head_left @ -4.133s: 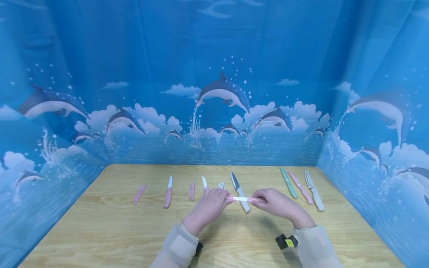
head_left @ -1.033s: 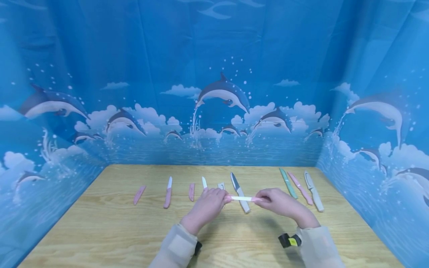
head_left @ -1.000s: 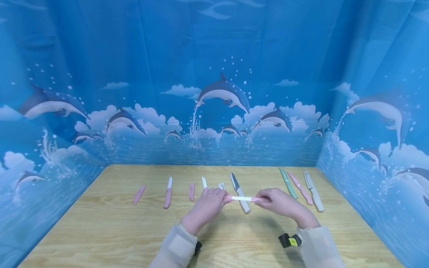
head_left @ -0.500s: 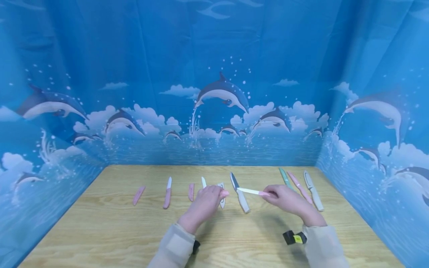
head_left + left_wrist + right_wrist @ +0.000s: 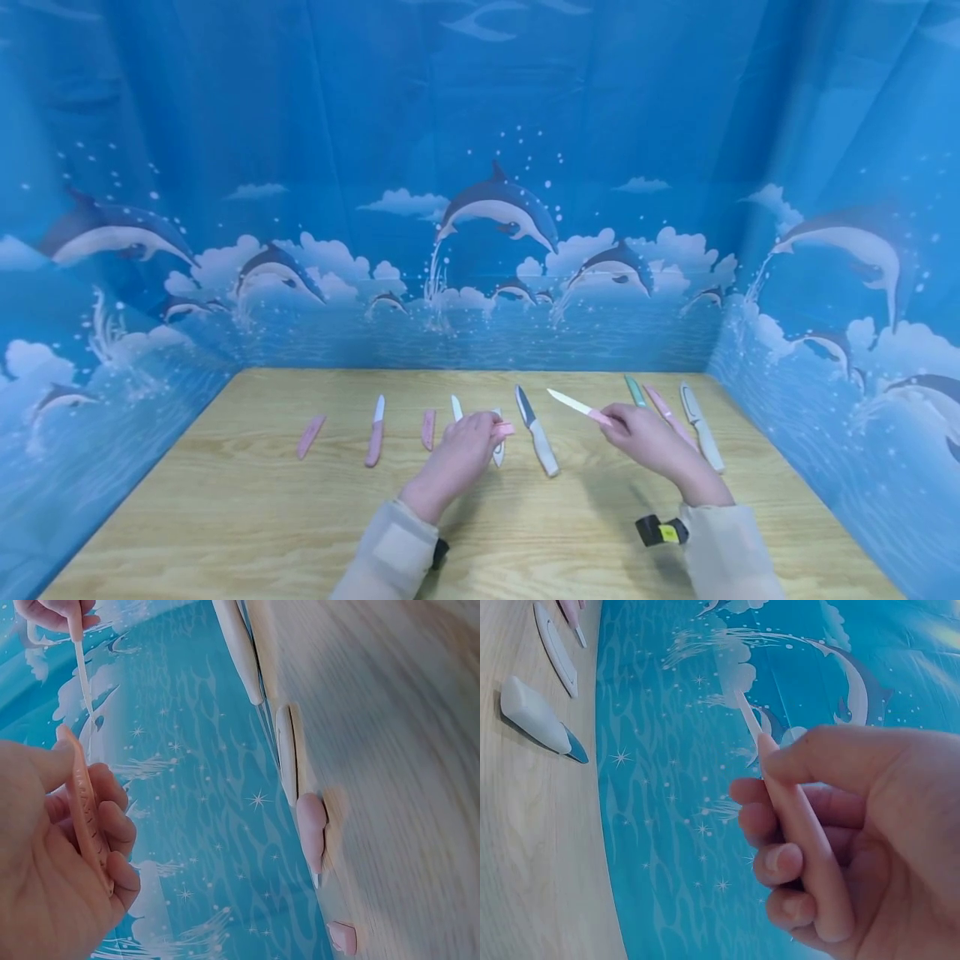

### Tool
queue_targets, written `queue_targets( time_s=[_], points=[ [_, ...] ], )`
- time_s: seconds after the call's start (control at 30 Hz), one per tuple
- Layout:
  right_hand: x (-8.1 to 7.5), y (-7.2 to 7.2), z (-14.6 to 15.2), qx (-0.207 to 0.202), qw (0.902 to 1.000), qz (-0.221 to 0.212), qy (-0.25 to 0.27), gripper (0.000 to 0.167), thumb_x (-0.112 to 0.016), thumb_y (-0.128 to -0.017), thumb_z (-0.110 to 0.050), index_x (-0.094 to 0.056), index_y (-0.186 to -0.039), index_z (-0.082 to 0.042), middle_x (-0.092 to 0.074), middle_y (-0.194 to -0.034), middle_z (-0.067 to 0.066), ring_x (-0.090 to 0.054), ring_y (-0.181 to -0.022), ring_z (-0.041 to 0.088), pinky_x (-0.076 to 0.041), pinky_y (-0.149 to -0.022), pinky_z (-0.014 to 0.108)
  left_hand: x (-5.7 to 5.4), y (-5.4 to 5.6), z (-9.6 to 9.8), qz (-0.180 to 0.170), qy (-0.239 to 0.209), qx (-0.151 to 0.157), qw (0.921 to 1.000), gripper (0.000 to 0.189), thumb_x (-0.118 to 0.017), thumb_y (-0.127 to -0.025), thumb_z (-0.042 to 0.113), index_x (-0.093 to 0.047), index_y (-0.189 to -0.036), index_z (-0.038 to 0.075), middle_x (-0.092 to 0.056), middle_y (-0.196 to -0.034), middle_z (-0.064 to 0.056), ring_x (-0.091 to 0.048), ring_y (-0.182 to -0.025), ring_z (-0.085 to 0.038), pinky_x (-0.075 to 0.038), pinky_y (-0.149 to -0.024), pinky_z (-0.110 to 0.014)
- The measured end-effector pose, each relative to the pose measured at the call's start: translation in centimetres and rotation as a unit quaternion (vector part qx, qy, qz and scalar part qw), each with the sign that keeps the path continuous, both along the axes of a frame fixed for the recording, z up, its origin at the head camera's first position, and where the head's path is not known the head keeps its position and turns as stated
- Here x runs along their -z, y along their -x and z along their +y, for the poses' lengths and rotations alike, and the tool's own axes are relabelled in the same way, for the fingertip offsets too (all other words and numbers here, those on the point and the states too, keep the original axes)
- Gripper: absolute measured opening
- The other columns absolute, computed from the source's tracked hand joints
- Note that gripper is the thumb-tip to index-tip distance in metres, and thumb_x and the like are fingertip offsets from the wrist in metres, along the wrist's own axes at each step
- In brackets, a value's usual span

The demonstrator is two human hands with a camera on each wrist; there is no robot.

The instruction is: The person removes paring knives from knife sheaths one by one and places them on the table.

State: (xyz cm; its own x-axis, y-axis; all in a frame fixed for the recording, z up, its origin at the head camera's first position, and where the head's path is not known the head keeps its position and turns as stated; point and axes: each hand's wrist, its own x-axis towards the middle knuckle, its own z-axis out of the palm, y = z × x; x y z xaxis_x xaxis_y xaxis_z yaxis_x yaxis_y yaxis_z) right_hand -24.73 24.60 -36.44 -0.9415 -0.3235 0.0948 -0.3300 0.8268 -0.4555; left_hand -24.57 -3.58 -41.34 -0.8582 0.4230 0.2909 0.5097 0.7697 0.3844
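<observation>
My right hand (image 5: 647, 437) grips the pink handle of a small knife (image 5: 802, 840); its pale blade points up and to the left, bare, above the table. My left hand (image 5: 459, 454) holds a pink knife sheath (image 5: 84, 806) between thumb and fingers, with slots showing along its side. Sheath and knife are apart. Under the left hand lies a white sheath (image 5: 498, 452), partly covered by it. A white-handled knife with a dark blade (image 5: 542, 446) lies on the table between the hands.
Left of the hands lie a pink-handled knife (image 5: 376, 442), two pink sheaths (image 5: 428, 429) (image 5: 311, 437) and a partly hidden knife (image 5: 457, 407). At right lie a green knife (image 5: 634, 390), a pink one (image 5: 667, 412) and a white one (image 5: 703, 429). A dolphin-print curtain (image 5: 375, 167) surrounds the table.
The pink knife has come out of the sheath. My right hand has drawn it to the right and its blade has tilted upward; the left hand keeps the sheath, shifted slightly left.
</observation>
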Motion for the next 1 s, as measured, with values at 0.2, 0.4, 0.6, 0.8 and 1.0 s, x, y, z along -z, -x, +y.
queue_targets(
  time_s=[0.2, 0.4, 0.6, 0.8, 1.0],
  points=[
    [0.3, 0.4, 0.0, 0.013, 0.9994, 0.031, -0.006, 0.026, -0.057, -0.095, -0.011, -0.062, -0.114, 0.007, -0.063, -0.08, 0.003, -0.048, -0.062, 0.011, -0.045, -0.063, 0.031, 0.2, 0.3, 0.3, 0.023, 0.002, 0.0, 0.9997, 0.041, -0.04, -0.103, 0.034, -0.056, -0.123, 0.003, -0.064, -0.117, -0.008, -0.06, -0.111, -0.025, -0.046, -0.099, -0.042],
    [1.0, 0.8, 0.3, 0.056, 0.9982, 0.019, 0.013, 0.031, -0.057, -0.096, -0.013, -0.056, -0.119, 0.008, -0.061, -0.077, 0.004, -0.048, -0.059, 0.012, -0.043, -0.056, 0.029, 0.4, 0.5, 1.7, 0.051, 0.004, -0.011, 0.9986, 0.032, -0.049, -0.1, 0.031, -0.059, -0.117, 0.005, -0.072, -0.098, -0.007, -0.068, -0.089, -0.025, -0.052, -0.082, -0.039],
    [1.7, 2.3, 0.6, 0.103, 0.9932, 0.029, 0.044, 0.027, -0.056, -0.095, -0.012, -0.055, -0.11, 0.01, -0.06, -0.084, 0.012, -0.052, -0.068, 0.018, -0.046, -0.062, 0.033, -1.0, 1.3, 3.7, 0.056, 0.014, -0.037, 0.9977, 0.029, -0.047, -0.101, 0.035, -0.059, -0.109, 0.009, -0.068, -0.077, -0.002, -0.065, -0.067, -0.018, -0.05, -0.062, -0.031],
    [2.5, 3.8, 1.0, 0.164, 0.985, 0.021, 0.05, 0.029, -0.055, -0.095, -0.013, -0.055, -0.11, 0.012, -0.053, -0.097, 0.024, -0.052, -0.081, 0.028, -0.048, -0.067, 0.039, -2.1, 2.1, 6.1, 0.033, 0.006, -0.048, 0.9983, 0.031, -0.053, -0.099, 0.039, -0.062, -0.103, 0.011, -0.062, -0.084, 0.003, -0.059, -0.076, -0.012, -0.052, -0.069, -0.027],
    [3.9, 4.9, 2.0, 0.182, 0.9819, -0.018, 0.051, 0.029, -0.052, -0.097, -0.02, -0.055, -0.106, 0.008, -0.056, -0.088, 0.017, -0.052, -0.072, 0.024, -0.046, -0.06, 0.033, -2.5, 3.4, 8.9, -0.052, -0.016, -0.079, 0.9954, 0.033, -0.058, -0.096, 0.042, -0.06, -0.087, 0.01, -0.053, -0.07, 0.002, -0.05, -0.059, -0.011, -0.043, -0.051, -0.022]
  ],
)
